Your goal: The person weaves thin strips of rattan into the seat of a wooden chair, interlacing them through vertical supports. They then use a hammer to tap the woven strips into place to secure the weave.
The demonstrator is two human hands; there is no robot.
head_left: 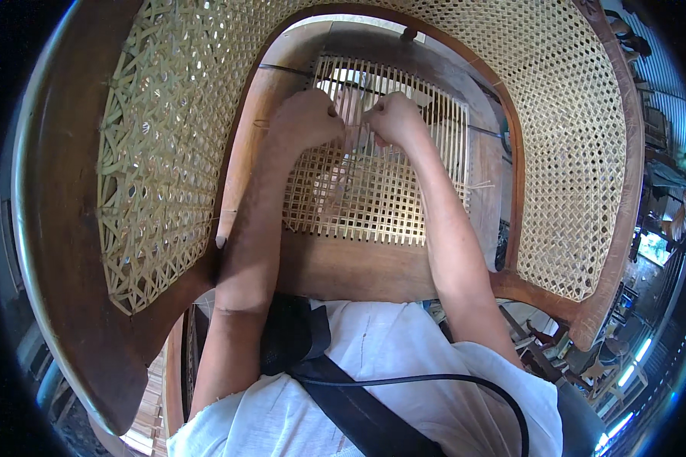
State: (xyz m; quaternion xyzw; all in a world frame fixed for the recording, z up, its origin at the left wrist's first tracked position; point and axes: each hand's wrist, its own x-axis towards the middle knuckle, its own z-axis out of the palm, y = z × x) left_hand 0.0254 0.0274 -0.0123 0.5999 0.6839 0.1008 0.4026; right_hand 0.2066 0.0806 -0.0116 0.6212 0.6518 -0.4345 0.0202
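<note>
A wooden chair seat frame [351,263] lies before me with cane webbing [358,202] woven across its opening. Its near part is a close grid; farther off, mostly lengthwise strands [453,129] show, with gaps between them. My left hand [309,118] is closed over the far left part of the webbing, thumb and fingers pinched on a thin cane strand. Just right of it, my right hand [398,119] pinches at the strands too, its fingertips facing the left hand's. The strand between the fingertips is thin and partly hidden.
Woven cane panels rise at the left [164,145] and right [568,152], set in a curved wooden frame [68,228]. Loose cane ends [476,185] stick out at the seat's right edge. A black cable [434,377] crosses my white shirt. Wooden furniture parts stand in the right background.
</note>
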